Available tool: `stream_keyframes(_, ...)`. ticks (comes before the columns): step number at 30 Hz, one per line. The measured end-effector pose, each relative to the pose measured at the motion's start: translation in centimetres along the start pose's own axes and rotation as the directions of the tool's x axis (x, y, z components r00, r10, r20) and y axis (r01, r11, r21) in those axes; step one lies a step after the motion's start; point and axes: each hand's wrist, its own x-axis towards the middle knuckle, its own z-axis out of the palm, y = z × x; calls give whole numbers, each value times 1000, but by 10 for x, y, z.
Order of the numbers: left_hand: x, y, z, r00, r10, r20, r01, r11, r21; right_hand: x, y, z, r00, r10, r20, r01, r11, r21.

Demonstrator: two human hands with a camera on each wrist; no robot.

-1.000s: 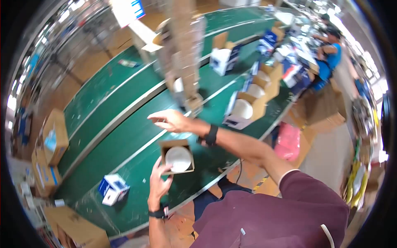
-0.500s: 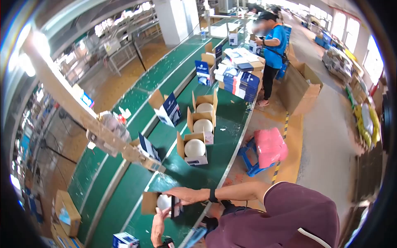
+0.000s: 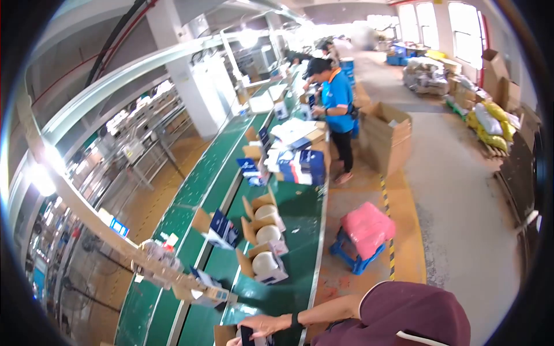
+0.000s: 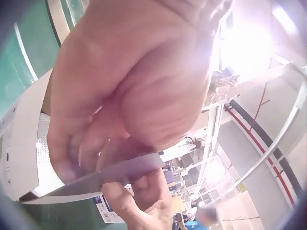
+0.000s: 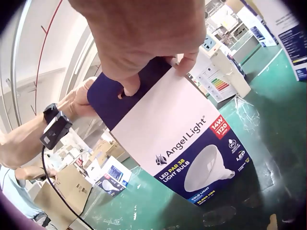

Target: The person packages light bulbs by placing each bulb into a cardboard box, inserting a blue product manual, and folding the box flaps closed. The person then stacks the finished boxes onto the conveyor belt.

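A light bulb box (image 5: 192, 148) in white and dark blue stands on the green bench, cut off by the bottom edge in the head view. My right hand (image 5: 148, 38) pinches its blue top flap, with a fingertip at the flap's hole. On the flap's other side is my left hand (image 4: 129, 81), fingers bent down at the box's mouth; the right wrist view shows it (image 5: 81, 98) partly behind the flap. Inside the box a bulb's white textured face (image 4: 45, 155) shows past the left fingers. Also in the head view is my right hand (image 3: 261, 326) over the box.
Several open boxes with white bulbs (image 3: 265, 263) stand in a row farther up the green bench (image 3: 303, 230). Stacked flat cartons (image 3: 303, 167) lie beyond them, near a person in blue (image 3: 337, 101). A pink-covered stool (image 3: 366, 230) and a large carton (image 3: 385, 138) stand right.
My right hand has come from above the bench to the box's flap. The left hand has stayed at the box. The head view has tilted up toward the far end of the bench.
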Motion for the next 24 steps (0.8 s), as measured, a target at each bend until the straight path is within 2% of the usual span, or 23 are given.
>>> stream_keyframes(2,14,11,4,999,29,30,-29,999,17,4,-8,1,986,-74,-148,58,992,-109)
stream_keyframes(7,34,18,8,992,77,105,-80,996,29,3,-22,-20,998,-61,-19,60,998,-35)
stream_keyframes(10,38,17,7,987,94,131,-98,995,23,1,2,-3,978,-183,-98,156,959,-238)
stream_keyframes(11,39,16,8,985,102,139,-105,994,19,-5,6,0,998,25,55,-17,991,-135)
stream_keyframes(13,39,11,6,981,129,147,-131,991,7,-5,13,-3,998,-38,50,47,982,-184)
stream_keyframes(15,33,-10,1,969,184,167,-183,983,-22,-2,-1,-12,993,-50,108,74,970,-230)
stream_keyframes(16,26,-25,-4,954,234,187,-227,972,-54,2,-7,-15,992,35,124,-5,974,-228)
stream_keyframes(17,17,-50,-7,941,274,200,-263,962,-79,1,-7,-12,993,-115,-40,106,979,-172)
stream_keyframes(18,0,-72,-9,941,278,194,-267,960,-83,2,-13,-12,995,-90,-51,80,982,-169)
stream_keyframes(21,3,-88,-12,991,58,118,-63,997,38,15,-39,-28,986,113,121,-81,967,-242)
stream_keyframes(22,5,-108,-6,999,-42,18,41,997,73,13,-33,-21,998,45,53,-29,964,-265)
stream_keyframes(24,-13,-49,-6,979,-188,82,195,977,-88,2,-9,-11,987,-153,-45,129,932,-340)
